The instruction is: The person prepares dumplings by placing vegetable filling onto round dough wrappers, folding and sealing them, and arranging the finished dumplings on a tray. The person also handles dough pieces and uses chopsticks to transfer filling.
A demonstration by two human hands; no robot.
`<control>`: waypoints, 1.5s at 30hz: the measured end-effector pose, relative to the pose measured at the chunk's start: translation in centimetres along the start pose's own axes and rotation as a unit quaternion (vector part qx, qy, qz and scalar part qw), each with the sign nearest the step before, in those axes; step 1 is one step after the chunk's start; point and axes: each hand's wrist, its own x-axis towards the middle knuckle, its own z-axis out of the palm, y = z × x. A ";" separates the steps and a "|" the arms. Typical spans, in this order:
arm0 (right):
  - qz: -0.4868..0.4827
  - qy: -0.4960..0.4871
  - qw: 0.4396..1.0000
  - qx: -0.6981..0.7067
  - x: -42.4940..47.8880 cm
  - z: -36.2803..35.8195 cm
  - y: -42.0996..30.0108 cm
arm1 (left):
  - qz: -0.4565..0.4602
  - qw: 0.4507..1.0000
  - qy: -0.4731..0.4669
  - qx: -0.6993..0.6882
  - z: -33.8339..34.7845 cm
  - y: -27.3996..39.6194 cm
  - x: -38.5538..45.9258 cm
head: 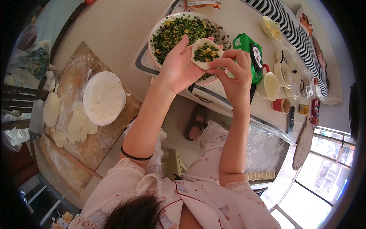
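On the fingers of my left hand (pixel 178 67) rests a round dough wrapper (pixel 197 46), spread flat and unfolded. A mound of chopped green and yellow filling (pixel 206 53) covers its middle. The thumb and fingers of my right hand (pixel 236 64) pinch the wrapper's lower right edge. Both hands are over the near side of a large bowl (pixel 152 54) with a pink rim, full of the same chopped greens and yellow bits. My hands and the wrapper hide part of that bowl.
At left, a floured wooden board (pixel 97 146) bears a bowl of flour (pixel 104 97), flat wrappers (pixel 77 126), a dough piece (pixel 51 109), a rolling pin (pixel 74 159) and a cleaver (pixel 37 111). A green wipes pack (pixel 243 43) and cups (pixel 270 86) stand right; formed dumplings (pixel 260 175) line a floured tray (pixel 264 151).
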 end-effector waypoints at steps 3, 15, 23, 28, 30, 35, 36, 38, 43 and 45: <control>-0.024 0.045 0.998 0.021 0.0 0.5 0.0 | -0.002 1.000 -0.006 -0.002 0.3 0.1 -0.2; -0.034 0.091 0.995 -0.022 -0.2 0.1 -0.3 | -0.027 0.999 0.006 -0.021 0.2 0.3 -0.1; -0.053 0.049 0.997 -0.021 -0.8 0.7 -0.5 | -0.052 0.998 -0.014 -0.016 0.0 0.6 -0.2; 0.069 0.061 0.988 0.125 -0.2 0.3 -1.8 | -0.042 0.998 -0.009 -0.034 0.5 0.9 -0.4; 0.053 0.057 0.991 0.107 -0.6 0.2 -1.1 | -0.052 0.998 -0.032 -0.027 0.1 0.9 -0.4; 0.019 0.032 0.989 0.145 -1.0 0.2 -0.2 | -0.088 0.989 -0.103 -0.060 -0.8 1.0 -0.1; 0.012 0.035 0.988 0.151 -1.1 0.2 0.1 | -0.086 0.990 -0.093 -0.061 -0.5 1.0 -0.2; 0.008 0.040 0.989 0.144 -1.1 0.3 0.4 | -0.085 0.993 -0.064 -0.050 -0.2 1.1 -0.2; 0.035 0.032 0.986 0.161 -0.7 -0.3 -0.8 | -0.110 0.991 -0.054 -0.045 -0.5 1.2 -0.3; -0.014 0.023 0.989 0.146 -1.0 -0.3 0.1 | -0.107 0.993 -0.048 -0.005 -0.7 1.1 -0.2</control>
